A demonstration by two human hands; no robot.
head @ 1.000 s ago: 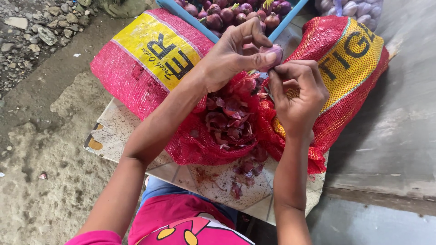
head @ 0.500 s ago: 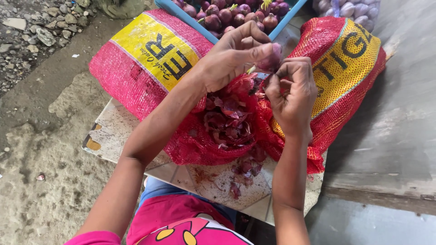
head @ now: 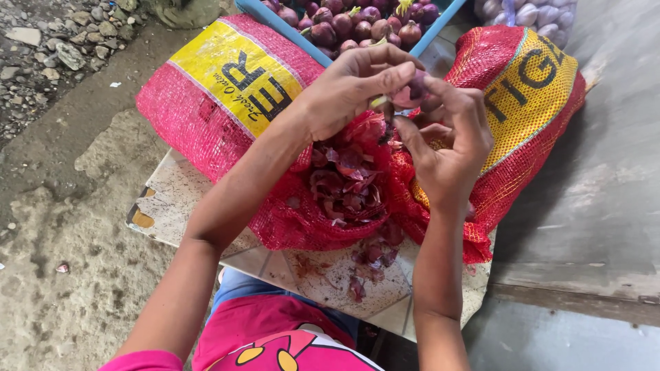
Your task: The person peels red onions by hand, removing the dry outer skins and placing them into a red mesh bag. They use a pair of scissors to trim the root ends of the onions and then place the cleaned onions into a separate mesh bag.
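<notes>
A small purple-red onion [head: 416,85] is pinched between both of my hands above a red mesh sack [head: 227,96] with a yellow label. My left hand [head: 347,86] reaches in from the left and closes its fingertips on the onion's near side. Fingers curled, my right hand [head: 447,154] grips it from the right. Under the hands, a heap of dark red onion peels [head: 344,185] lies in the hollow of the sack. More peels [head: 375,257] have spilled onto the pale tile slab [head: 179,199] below.
A blue crate [head: 275,20] of unpeeled red onions [head: 364,24] stands behind the sack. At top right sits a clear bag of pale peeled onions [head: 529,14]. Loose stones [head: 62,41] border the dirt ground on the left; grey concrete [head: 605,206] runs along the right.
My right hand has risen and closed in on the onion. My left hand has turned slightly, so the fingertips of both hands now meet on it.
</notes>
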